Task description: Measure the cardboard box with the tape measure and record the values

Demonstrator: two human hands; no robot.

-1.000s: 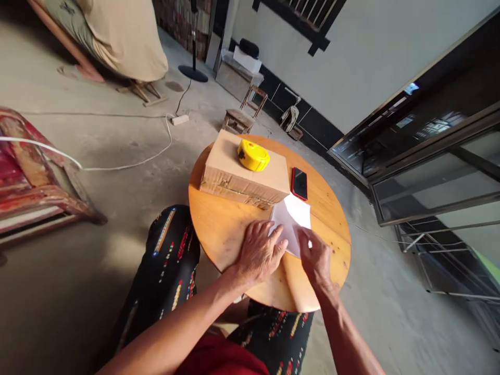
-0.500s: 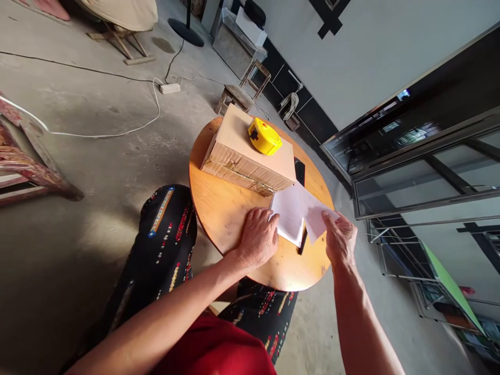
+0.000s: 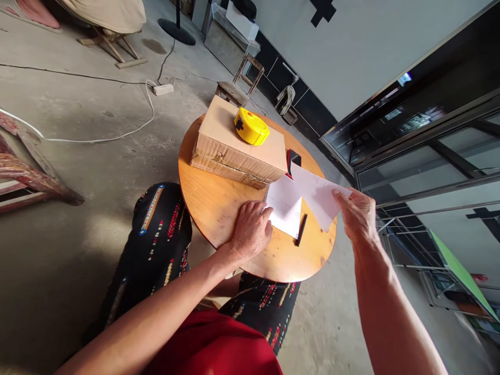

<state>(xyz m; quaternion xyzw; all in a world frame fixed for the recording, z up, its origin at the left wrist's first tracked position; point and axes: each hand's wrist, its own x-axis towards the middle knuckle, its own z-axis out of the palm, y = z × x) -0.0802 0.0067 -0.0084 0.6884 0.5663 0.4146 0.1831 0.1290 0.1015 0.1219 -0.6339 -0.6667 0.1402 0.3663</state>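
Note:
My right hand (image 3: 360, 214) pinches a white sheet of paper (image 3: 317, 195) and holds it lifted above the right side of the round wooden table (image 3: 219, 208). My left hand (image 3: 250, 229) rests on the tabletop with curled fingers, its fingertips on the near left corner of a second white sheet (image 3: 285, 205) that lies flat. A black pen (image 3: 300, 229) lies beside that flat sheet. Behind the sheets a cardboard box (image 3: 238, 146) carries a yellow tape measure (image 3: 250, 126). A red-cased phone (image 3: 292, 157) lies partly hidden by the lifted sheet.
A small wooden stool (image 3: 239, 84) stands on the concrete floor behind the table. A white cable with a power strip (image 3: 163, 89) runs across the floor at the left. A glass-fronted dark cabinet (image 3: 422, 140) stands at the right, a patterned seat (image 3: 23, 166) at the far left.
My right hand has picked up the top sheet and raised it to the right, uncovering the black pen. My left hand stayed on the lower sheet. The view shifted.

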